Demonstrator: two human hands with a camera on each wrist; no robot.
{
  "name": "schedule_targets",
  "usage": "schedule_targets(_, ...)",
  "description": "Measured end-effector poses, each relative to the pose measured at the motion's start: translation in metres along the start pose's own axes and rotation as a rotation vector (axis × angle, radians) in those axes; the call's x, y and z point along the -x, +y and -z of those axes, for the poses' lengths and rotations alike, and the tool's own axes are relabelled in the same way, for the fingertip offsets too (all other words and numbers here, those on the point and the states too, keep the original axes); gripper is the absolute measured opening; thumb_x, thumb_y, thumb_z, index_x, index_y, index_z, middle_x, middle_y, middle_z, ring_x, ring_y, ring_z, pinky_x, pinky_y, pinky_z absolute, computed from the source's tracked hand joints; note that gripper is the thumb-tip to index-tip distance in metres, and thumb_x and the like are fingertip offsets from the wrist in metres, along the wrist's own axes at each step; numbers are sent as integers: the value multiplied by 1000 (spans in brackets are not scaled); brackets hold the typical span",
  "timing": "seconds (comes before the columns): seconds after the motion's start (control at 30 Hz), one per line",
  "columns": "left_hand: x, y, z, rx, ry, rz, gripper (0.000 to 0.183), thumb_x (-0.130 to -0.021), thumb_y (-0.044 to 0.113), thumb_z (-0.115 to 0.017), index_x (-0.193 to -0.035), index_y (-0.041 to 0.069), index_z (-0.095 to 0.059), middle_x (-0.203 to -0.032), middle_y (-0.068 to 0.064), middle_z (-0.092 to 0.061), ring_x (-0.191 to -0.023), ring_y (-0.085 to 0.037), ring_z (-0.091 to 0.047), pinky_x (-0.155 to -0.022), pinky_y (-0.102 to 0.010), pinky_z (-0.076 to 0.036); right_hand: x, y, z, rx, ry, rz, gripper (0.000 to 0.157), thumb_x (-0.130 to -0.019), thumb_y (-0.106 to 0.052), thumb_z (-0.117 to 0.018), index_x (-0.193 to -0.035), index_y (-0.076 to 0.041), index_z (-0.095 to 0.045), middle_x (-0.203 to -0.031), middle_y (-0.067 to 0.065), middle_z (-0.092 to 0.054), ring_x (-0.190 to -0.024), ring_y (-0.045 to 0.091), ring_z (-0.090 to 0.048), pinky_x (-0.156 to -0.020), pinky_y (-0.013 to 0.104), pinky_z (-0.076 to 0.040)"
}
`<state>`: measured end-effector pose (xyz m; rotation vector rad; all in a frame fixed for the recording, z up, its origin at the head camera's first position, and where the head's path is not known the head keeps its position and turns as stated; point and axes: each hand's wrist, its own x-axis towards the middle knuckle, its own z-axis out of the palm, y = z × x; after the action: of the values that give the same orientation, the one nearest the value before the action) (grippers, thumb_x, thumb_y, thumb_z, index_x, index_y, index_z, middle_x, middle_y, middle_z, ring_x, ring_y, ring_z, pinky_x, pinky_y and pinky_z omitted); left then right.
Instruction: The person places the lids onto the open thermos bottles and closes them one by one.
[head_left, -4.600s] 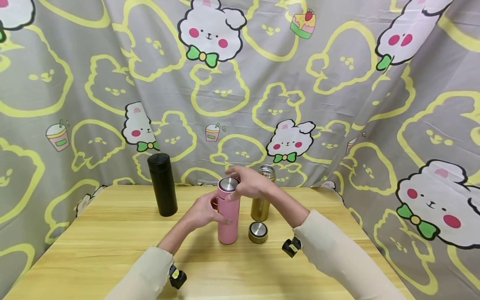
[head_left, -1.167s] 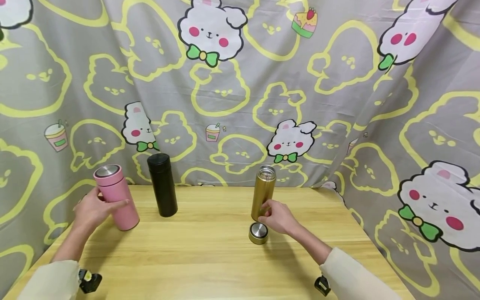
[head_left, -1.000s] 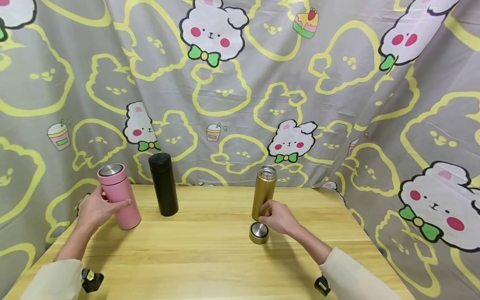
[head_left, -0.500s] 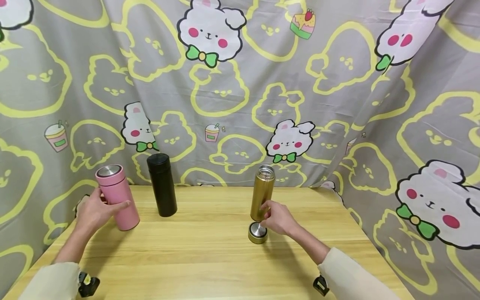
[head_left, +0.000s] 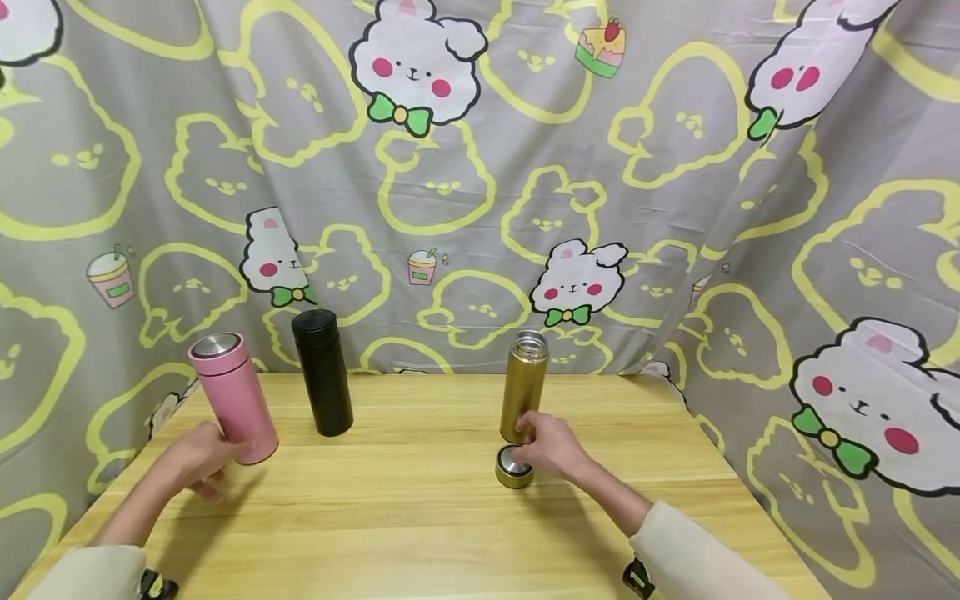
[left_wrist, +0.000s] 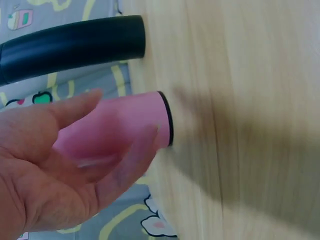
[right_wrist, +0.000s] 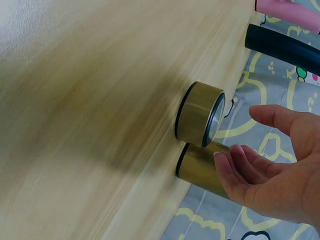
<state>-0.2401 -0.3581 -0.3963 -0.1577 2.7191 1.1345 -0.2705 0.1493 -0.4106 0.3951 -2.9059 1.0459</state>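
Observation:
A pink thermos bottle (head_left: 236, 404) with a steel-topped lid stands upright at the left of the table. My left hand (head_left: 197, 458) is just in front of its base; in the left wrist view the thumb and fingers are spread apart, and the pink bottle (left_wrist: 117, 120) shows between them, not gripped. A gold thermos bottle (head_left: 523, 387) without its lid stands at the right, its steel mouth showing. Its gold lid (head_left: 513, 477) sits on the table in front of it. Over the lid's right side hovers my right hand (head_left: 553, 448), loosely curved; the right wrist view shows a gap to the lid (right_wrist: 197, 114).
A black thermos bottle (head_left: 324, 375) stands upright with its lid on, just right of the pink one. The wooden table (head_left: 390, 517) ends at a patterned curtain (head_left: 450, 217) behind and along the sides.
My left hand carried the pink bottle from the centre to the left, and has now let go and drawn back toward me. The right hand left the pink bottle and moved down to the gold lid.

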Motion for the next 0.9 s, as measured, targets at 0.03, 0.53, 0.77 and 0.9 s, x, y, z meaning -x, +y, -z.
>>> schedule_targets(0.03, 2, 0, -3, 17, -44, 20, 32, -100, 25, -60, -90, -1, -46, -67, -4, -41, -59, -16, -51, -57, -38, -60, 0, 0, -1, -1, -1, 3, 37, -76, -10, -82, -108, 0, -67, -80, 3, -61, -71, 15, -55, -61, 29, -46)
schedule_targets(0.53, -6, 63, -76, -113, -134, -199, 21, -94, 16, -69, -84, 2, -58, -67, -10, -61, -59, -20, -62, -54, -36, -56, 1, -1, -10, 13, -17, 21, 43, -77, -11, -83, -114, 2, -66, -87, 11, -63, -75, 18, -54, -63, 31, -47)
schedule_targets(0.77, -17, 94, -112, -104, -129, -281, 20, -93, 14, -71, -80, 3, -59, -62, -10, -63, -55, -20, -63, -53, -36, -57, -1, 2, -14, 52, -15, 72, 45, -74, -13, -82, -114, 1, -67, -102, 17, -68, -88, 22, -59, -75, 38, -51)
schedule_targets(0.9, -24, 111, -127, -99, -140, -304, 20, -94, 14, -70, -80, 4, -60, -64, -12, -66, -54, -21, -65, -54, -36, -58, -2, 4, -17, 67, -32, 90, 49, -74, -15, -83, -117, 2, -67, -109, 19, -69, -97, 27, -62, -82, 43, -53)
